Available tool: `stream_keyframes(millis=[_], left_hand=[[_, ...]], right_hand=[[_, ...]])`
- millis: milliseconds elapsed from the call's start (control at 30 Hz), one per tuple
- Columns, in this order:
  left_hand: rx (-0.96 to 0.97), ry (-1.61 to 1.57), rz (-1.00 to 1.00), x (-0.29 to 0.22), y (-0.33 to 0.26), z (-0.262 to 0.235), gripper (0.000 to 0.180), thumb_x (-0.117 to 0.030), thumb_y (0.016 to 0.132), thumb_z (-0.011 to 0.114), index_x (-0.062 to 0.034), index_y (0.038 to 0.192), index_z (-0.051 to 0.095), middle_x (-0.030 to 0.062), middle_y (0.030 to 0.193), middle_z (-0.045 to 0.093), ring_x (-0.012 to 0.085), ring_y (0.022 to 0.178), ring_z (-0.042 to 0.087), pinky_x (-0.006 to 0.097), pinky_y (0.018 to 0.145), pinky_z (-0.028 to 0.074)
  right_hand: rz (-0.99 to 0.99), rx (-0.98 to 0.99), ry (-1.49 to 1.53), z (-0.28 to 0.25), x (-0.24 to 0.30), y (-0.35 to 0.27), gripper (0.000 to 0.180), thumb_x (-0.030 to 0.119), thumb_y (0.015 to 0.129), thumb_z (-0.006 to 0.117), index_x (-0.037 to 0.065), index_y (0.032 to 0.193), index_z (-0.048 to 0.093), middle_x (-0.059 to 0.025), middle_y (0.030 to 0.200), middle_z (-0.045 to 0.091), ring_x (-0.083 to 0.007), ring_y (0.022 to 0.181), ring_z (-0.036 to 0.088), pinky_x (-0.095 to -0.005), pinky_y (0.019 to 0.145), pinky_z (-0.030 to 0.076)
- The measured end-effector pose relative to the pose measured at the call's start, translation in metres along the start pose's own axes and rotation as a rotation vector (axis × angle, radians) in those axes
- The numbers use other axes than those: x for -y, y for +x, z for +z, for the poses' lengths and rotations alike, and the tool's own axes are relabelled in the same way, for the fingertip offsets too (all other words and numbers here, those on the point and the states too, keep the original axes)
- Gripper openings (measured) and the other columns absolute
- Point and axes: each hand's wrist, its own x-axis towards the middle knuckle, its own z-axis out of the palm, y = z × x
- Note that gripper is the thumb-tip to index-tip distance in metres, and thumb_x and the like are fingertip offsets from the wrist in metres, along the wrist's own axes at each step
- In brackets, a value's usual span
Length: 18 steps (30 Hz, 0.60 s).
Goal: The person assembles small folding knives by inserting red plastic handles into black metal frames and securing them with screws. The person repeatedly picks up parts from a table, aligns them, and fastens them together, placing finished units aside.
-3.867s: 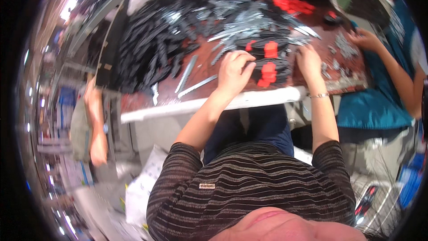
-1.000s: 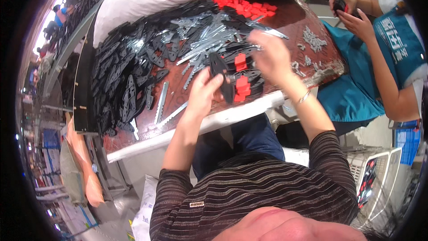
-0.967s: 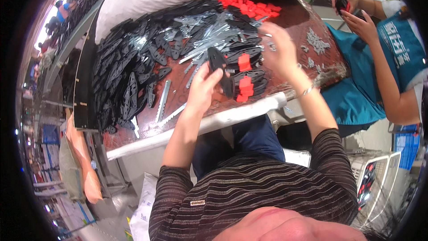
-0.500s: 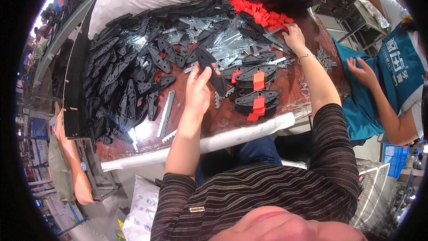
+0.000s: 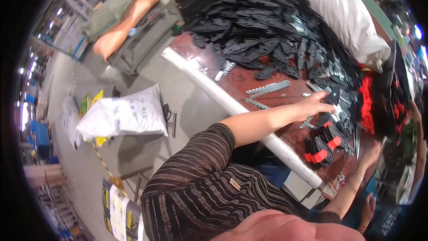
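My left hand (image 5: pixel 312 106) reaches over the table with thumb and fingers around a black plastic handle shell (image 5: pixel 333 92). The hand partly hides that shell. Under and beside it lie loose toothed metal blades (image 5: pixel 337 110). Farther right, my right hand (image 5: pixel 371 155) is closed near the table's right edge, with a thin pale metal strip (image 5: pixel 384 141) showing at its fingertips. Between the hands, nearer me, sit stacked black handle pieces with red clips (image 5: pixel 319 156).
Black shells (image 5: pixel 249 22) form a large heap on the dark red table (image 5: pixel 232 76). Red plastic parts (image 5: pixel 366 107) lie beyond my hands, near a white sack (image 5: pixel 339 9). A white roll (image 5: pixel 214 89) edges the table. On the floor rests another white sack (image 5: pixel 129 118); a co-worker's hand (image 5: pixel 368 207) shows at lower right.
The view has swung left, bringing more floor into sight. My right hand has left the red parts and come nearer the table's right edge. The black shell stays in my left hand.
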Motion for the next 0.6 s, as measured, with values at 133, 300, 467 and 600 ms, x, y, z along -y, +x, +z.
stream_keyframes(millis=[133, 300, 467, 600], left_hand=[[-0.023, 0.144, 0.066, 0.001, -0.010, -0.007, 0.033, -0.008, 0.081, 0.065, 0.0006, 0.108, 0.049, 0.0071, 0.095, 0.059, 0.0144, 0.090, 0.058, 0.029, 0.081, 0.047], [0.087, 0.290, 0.164, 0.000, -0.048, 0.020, 0.030, -0.011, 0.080, 0.067, -0.0001, 0.103, 0.050, 0.0048, 0.094, 0.059, 0.0116, 0.088, 0.056, 0.027, 0.081, 0.045], [-0.005, 0.338, 0.192, 0.006, -0.123, 0.020, 0.037, -0.008, 0.081, 0.066, 0.0005, 0.111, 0.046, 0.0038, 0.095, 0.056, 0.0084, 0.089, 0.052, 0.025, 0.080, 0.044], [-0.097, 0.350, 0.170, 0.004, -0.163, 0.012, 0.032, -0.009, 0.084, 0.062, -0.0015, 0.110, 0.046, 0.0009, 0.095, 0.052, 0.0074, 0.090, 0.049, 0.025, 0.081, 0.042]], right_hand=[[0.238, 0.042, 0.500, -0.085, 0.209, -0.052, 0.042, 0.036, 0.097, 0.037, 0.002, 0.092, 0.062, -0.0065, 0.084, 0.061, -0.0146, 0.062, 0.053, -0.0249, 0.057, 0.041], [0.672, 0.266, 1.114, -0.094, 0.310, -0.133, 0.018, 0.023, 0.094, 0.050, 0.007, 0.094, 0.058, 0.0027, 0.070, 0.052, -0.0018, 0.047, 0.038, -0.0143, 0.041, 0.026], [0.379, 0.327, 1.184, -0.072, 0.356, -0.185, 0.018, 0.017, 0.092, 0.054, 0.002, 0.102, 0.054, 0.0003, 0.079, 0.055, -0.0017, 0.058, 0.044, -0.0144, 0.047, 0.031], [0.284, 0.372, 1.185, -0.069, 0.384, -0.207, 0.015, 0.014, 0.093, 0.052, 0.002, 0.103, 0.052, 0.0010, 0.082, 0.054, -0.0009, 0.060, 0.041, -0.0139, 0.051, 0.030]])
